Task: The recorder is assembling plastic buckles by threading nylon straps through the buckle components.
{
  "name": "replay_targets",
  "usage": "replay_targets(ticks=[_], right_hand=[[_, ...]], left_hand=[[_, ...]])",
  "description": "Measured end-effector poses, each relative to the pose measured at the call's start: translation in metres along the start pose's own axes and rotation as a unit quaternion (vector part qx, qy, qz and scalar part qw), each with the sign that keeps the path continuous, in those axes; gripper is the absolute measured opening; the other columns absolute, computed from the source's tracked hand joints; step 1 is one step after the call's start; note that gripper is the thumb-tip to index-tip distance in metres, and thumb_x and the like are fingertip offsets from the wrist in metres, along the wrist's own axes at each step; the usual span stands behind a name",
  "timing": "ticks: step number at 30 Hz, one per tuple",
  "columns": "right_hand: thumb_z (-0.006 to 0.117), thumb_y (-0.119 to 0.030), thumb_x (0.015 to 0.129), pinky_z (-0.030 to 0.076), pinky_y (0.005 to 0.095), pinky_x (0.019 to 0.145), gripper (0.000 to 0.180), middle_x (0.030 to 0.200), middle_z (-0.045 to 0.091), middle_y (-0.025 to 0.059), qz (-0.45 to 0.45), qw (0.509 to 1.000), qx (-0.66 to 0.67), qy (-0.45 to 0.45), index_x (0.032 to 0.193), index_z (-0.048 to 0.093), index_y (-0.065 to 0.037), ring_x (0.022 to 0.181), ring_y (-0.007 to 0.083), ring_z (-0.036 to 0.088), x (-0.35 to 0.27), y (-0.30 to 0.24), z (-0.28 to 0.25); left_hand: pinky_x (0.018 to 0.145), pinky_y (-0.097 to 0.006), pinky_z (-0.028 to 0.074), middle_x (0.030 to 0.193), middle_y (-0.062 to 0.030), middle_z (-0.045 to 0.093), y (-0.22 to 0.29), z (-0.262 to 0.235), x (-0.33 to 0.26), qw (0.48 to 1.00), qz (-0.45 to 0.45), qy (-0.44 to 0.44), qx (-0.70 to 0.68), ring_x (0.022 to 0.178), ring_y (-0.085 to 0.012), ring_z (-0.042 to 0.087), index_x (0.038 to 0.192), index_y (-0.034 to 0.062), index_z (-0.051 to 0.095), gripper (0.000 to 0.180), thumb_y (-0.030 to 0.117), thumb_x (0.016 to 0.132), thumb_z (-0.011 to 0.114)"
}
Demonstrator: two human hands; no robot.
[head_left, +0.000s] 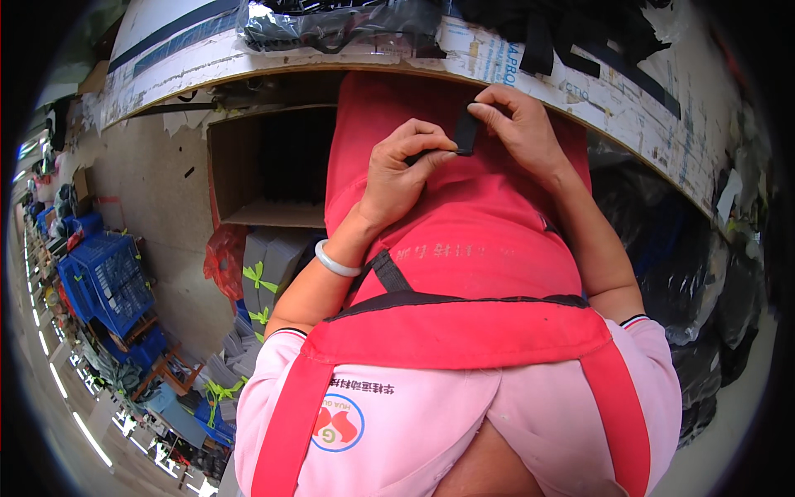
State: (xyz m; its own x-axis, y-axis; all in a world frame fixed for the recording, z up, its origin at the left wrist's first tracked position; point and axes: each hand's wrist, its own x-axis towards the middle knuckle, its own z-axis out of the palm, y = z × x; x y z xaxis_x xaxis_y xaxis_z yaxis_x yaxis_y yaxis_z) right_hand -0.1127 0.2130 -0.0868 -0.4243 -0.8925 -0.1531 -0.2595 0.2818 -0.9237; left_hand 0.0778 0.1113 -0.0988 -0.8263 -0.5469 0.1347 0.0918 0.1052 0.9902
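A short black strap (465, 132) is stretched between my two hands, above the red apron (464, 207) on my lap. Its lower end is pinched between the thumb and fingers of my left hand (404, 170), where the strap seems to fold or join another black piece. The upper end is gripped by my right hand (523, 128), close to the table edge. A pale bangle (337, 259) circles my left wrist. What lies inside the curled left fingers is mostly hidden.
A worn, cardboard-covered table (397, 65) curves across the front. On it lie a clear plastic bag of black pieces (339, 29) and loose black straps (571, 37). An open carton (273, 215) stands below at left, blue crates (108, 277) beyond; black plastic bags (671, 257) are at right.
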Motion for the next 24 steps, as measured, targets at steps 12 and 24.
replay_targets(ticks=[12, 24], right_hand=[[0.063, -0.013, 0.091, 0.051, 0.0221, 0.063, 0.017, 0.076, 0.062, 0.0007, -0.052, 0.977, 0.201, -0.047, 0.105, 0.063, -0.003, 0.070, 0.0064, 0.060, 0.020, -0.081, 0.032], [0.064, -0.013, 0.088, 0.052, 0.0278, 0.069, 0.027, 0.092, 0.063, 0.0086, -0.107, 0.991, -0.043, -0.074, 0.113, 0.061, -0.004, 0.078, 0.0164, 0.063, 0.011, -0.038, 0.042]], left_hand=[[0.062, -0.023, 0.049, 0.086, -0.0054, 0.066, -0.009, -0.008, -0.005, 0.916, -0.314, 0.038, -0.247, 0.065, -0.0118, 0.062, 0.102, -0.0010, 0.067, 0.021, 0.017, 0.092, 0.064], [0.038, -0.018, 0.035, 0.068, -0.0031, 0.060, -0.017, -0.007, -0.005, 0.866, -0.301, 0.038, -0.397, 0.048, -0.0069, 0.051, 0.117, 0.0050, 0.061, 0.034, 0.032, 0.098, 0.053]])
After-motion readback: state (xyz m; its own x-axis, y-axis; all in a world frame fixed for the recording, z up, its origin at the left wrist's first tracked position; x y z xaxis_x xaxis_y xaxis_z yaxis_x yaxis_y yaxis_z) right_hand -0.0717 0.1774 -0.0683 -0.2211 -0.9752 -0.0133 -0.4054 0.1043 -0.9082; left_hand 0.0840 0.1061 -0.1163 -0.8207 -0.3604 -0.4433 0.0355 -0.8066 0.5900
